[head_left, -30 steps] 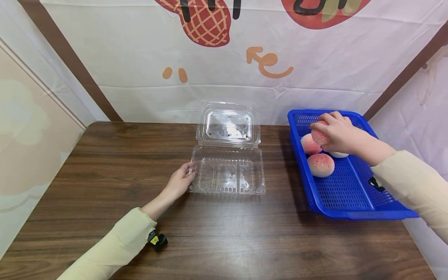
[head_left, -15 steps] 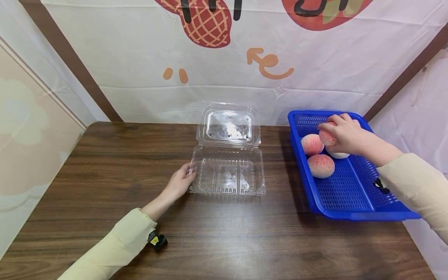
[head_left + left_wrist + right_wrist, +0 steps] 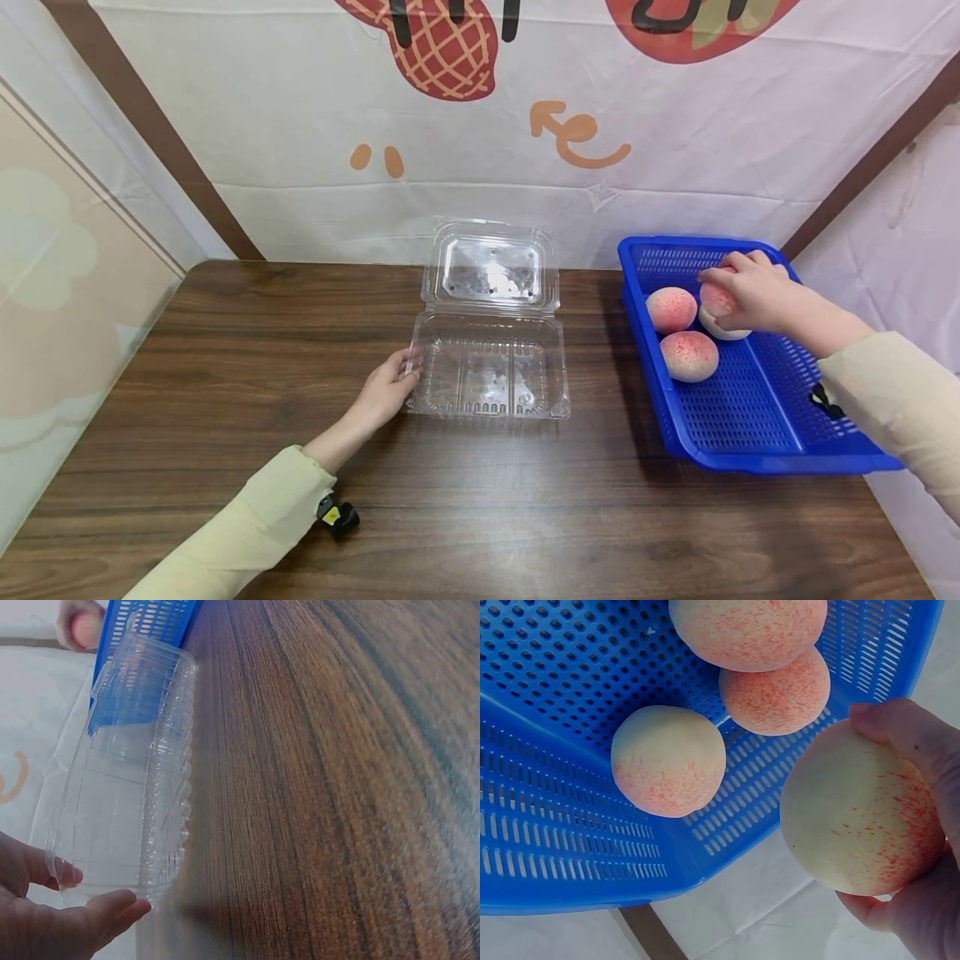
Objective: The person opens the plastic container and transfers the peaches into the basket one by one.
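My right hand (image 3: 757, 293) grips a pink-and-cream peach (image 3: 862, 814) above the back of the blue basket (image 3: 795, 463). In the right wrist view, thumb and fingers wrap this peach from its right side. Three more peaches lie in the basket: a back-left peach (image 3: 671, 310), a front peach (image 3: 689, 357) and a pale peach (image 3: 723, 327) partly hidden under the held one. My left hand (image 3: 386, 388) pinches the left wall of a clear plastic clamshell box (image 3: 486, 379), thumb on the inside in the head view. The box's hinged lid (image 3: 491, 268) stands raised behind it.
Box and basket both stand on a dark wood table (image 3: 495, 517), the basket at the right end with its wall rising around the peaches. A printed white cloth (image 3: 300, 100) hangs directly behind the table's back edge.
My right hand has shifted to the right and slightly nearer with the peach in its grip, uncovering more of the back-left peach. The left hand and the box have stayed in place.
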A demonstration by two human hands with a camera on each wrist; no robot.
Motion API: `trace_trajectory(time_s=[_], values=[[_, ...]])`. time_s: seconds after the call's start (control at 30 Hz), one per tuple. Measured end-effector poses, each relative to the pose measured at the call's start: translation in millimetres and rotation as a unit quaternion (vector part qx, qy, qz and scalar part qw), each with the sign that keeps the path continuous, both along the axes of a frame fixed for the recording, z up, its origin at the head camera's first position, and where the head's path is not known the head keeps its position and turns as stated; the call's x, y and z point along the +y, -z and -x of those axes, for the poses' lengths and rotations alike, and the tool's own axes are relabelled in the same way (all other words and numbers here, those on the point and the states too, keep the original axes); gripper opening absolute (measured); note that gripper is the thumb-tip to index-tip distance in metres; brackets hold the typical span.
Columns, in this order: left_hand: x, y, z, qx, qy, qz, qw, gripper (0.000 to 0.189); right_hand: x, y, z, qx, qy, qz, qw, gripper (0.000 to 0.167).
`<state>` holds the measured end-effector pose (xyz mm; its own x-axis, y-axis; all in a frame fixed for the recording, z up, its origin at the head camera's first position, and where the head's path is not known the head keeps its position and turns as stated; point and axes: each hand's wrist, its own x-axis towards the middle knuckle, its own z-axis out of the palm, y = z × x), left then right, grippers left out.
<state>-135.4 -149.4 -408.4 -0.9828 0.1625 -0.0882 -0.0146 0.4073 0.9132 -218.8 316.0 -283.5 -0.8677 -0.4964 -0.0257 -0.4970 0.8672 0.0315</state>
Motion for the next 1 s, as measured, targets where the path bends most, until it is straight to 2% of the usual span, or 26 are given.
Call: trace_trajectory(time_s=[1.0], values=[[0.1, 0.4, 0.2, -0.005, -0.003, 0.001, 1.0, 0.039, 21.7, 18.3, -2.2, -0.071, 0.05, -0.015, 0.9961, 0.054]])
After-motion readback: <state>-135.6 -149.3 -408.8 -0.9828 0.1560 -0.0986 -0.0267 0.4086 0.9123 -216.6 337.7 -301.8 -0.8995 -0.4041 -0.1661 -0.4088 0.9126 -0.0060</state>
